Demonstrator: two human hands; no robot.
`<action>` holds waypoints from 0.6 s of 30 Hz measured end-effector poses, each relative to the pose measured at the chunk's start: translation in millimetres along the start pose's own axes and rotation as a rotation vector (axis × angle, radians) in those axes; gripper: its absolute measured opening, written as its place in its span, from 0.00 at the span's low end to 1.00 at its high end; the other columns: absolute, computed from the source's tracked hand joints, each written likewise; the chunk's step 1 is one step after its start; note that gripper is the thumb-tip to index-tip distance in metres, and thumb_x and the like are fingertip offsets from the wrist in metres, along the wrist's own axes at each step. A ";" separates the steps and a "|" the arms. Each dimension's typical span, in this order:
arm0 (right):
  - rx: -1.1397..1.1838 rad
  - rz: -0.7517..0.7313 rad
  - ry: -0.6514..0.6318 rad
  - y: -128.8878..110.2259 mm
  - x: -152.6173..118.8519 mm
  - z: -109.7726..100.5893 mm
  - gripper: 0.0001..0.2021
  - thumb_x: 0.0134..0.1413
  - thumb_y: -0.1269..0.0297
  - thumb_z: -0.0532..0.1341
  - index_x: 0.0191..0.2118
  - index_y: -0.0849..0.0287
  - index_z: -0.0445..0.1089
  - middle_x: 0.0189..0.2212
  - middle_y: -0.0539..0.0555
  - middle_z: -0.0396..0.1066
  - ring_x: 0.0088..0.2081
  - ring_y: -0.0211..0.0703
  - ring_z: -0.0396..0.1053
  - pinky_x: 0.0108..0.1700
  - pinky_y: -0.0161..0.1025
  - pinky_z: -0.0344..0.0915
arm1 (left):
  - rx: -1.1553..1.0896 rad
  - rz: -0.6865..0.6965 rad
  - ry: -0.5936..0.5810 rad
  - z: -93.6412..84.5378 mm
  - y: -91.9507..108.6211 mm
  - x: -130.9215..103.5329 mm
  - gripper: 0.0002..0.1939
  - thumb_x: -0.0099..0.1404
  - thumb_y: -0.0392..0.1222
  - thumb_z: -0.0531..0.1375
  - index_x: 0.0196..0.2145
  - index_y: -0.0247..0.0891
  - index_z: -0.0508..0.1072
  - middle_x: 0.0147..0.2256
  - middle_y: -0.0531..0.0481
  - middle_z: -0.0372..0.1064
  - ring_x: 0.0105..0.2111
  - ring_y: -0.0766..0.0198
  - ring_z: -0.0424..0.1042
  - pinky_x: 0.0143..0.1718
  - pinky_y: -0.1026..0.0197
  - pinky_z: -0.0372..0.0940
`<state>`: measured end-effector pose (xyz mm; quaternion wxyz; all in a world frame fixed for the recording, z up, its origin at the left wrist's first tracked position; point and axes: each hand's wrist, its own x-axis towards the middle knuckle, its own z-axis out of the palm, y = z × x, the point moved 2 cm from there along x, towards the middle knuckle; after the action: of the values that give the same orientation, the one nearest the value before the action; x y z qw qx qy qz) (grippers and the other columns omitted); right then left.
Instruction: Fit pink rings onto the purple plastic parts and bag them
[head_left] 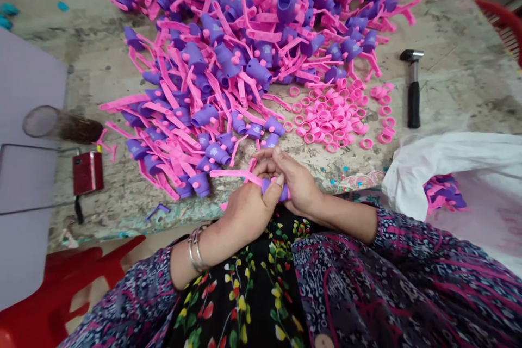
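Observation:
My left hand (243, 215), with silver bangles at its wrist, is closed on a purple and pink plastic piece (230, 174), the thumb pressed on its purple cup. One pink arm of the piece sticks out to the left. My right hand (299, 180) is wrapped round the far side of the same cup, its fingers curled. Just beyond the hands lies a big heap of like purple cups with pink forked arms (228, 60). Beside it, to the right, is a loose pile of small pink rings (326, 114).
A hammer (413, 89) with a black handle lies at the right of the worn table (448, 87). A white plastic bag (416, 157) holding similar pieces is at the right edge. On the left are a glass jar (61, 124) on its side, a red box-shaped device (87, 173) and a red stool (61, 283).

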<state>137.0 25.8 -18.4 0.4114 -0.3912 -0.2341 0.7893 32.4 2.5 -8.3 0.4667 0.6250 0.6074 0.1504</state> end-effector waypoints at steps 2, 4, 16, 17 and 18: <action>-0.021 0.013 -0.013 3.9 2.2 -3.3 0.20 0.57 0.43 0.57 0.41 0.56 0.69 0.26 0.51 0.73 0.29 0.40 0.70 0.33 0.36 0.66 | -0.009 0.009 -0.022 1.8 -2.7 -0.2 0.25 0.69 0.59 0.45 0.51 0.41 0.68 0.44 0.44 0.74 0.41 0.52 0.73 0.45 0.51 0.65; -0.044 0.071 -0.045 6.1 3.5 -7.7 0.20 0.57 0.44 0.58 0.39 0.57 0.71 0.27 0.52 0.73 0.30 0.39 0.70 0.32 0.35 0.66 | -0.028 0.035 -0.053 2.5 -5.3 0.7 0.25 0.69 0.59 0.46 0.50 0.40 0.68 0.47 0.43 0.72 0.45 0.52 0.71 0.47 0.51 0.64; -0.286 -0.303 -0.054 -17.2 -33.5 -50.2 0.19 0.50 0.54 0.68 0.48 0.49 0.69 0.42 0.52 0.74 0.42 0.43 0.73 0.48 0.44 0.70 | -0.150 0.248 -0.267 0.0 34.9 13.7 0.32 0.69 0.64 0.41 0.41 0.38 0.74 0.33 0.44 0.73 0.35 0.56 0.70 0.41 0.53 0.65; -0.281 -0.349 0.028 -24.0 -38.5 -63.1 0.16 0.51 0.52 0.67 0.46 0.49 0.71 0.45 0.53 0.74 0.47 0.46 0.72 0.51 0.47 0.68 | -0.028 0.324 -0.247 -1.4 40.7 11.7 0.29 0.68 0.64 0.46 0.45 0.38 0.74 0.36 0.42 0.74 0.38 0.54 0.70 0.44 0.51 0.64; -0.278 -0.400 0.119 -33.5 -46.0 -79.2 0.15 0.53 0.50 0.65 0.44 0.48 0.71 0.46 0.54 0.74 0.48 0.48 0.72 0.52 0.50 0.68 | 0.082 0.383 -0.233 -3.4 44.5 9.9 0.28 0.67 0.62 0.49 0.48 0.38 0.73 0.39 0.41 0.74 0.41 0.52 0.70 0.46 0.49 0.63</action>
<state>233.1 9.8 -22.0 0.5148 -0.4356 -0.3883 0.6281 59.6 20.4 23.8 0.4709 0.7605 0.4251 0.1384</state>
